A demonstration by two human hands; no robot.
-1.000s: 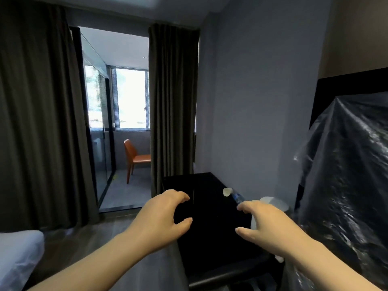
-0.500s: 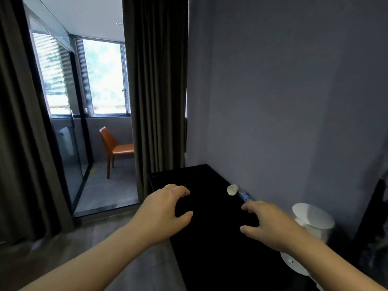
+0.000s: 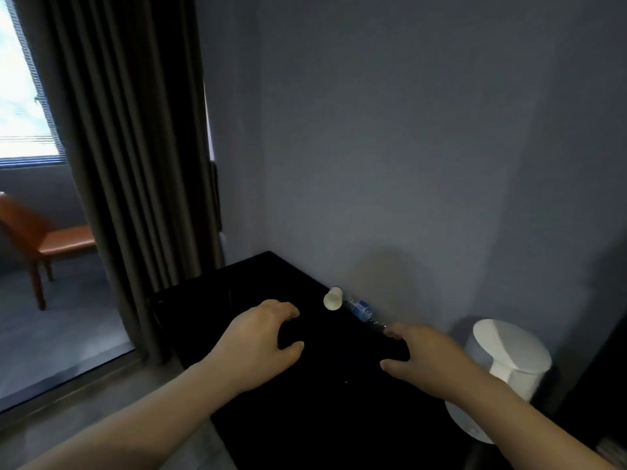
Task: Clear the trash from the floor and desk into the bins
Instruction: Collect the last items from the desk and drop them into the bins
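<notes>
One bottle [image 3: 361, 308] just beyond right hand [image 3: 420, 357]

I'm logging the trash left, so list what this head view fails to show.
Head view:
Water bottle: near end hidden behind fingertips of the right hand; label too small to read.
White bin: inside not visible from this angle; lower part crossed by the right forearm.
Black desk: too dark to rule out small litter.
Orange chair: cut off by the left edge.
</notes>
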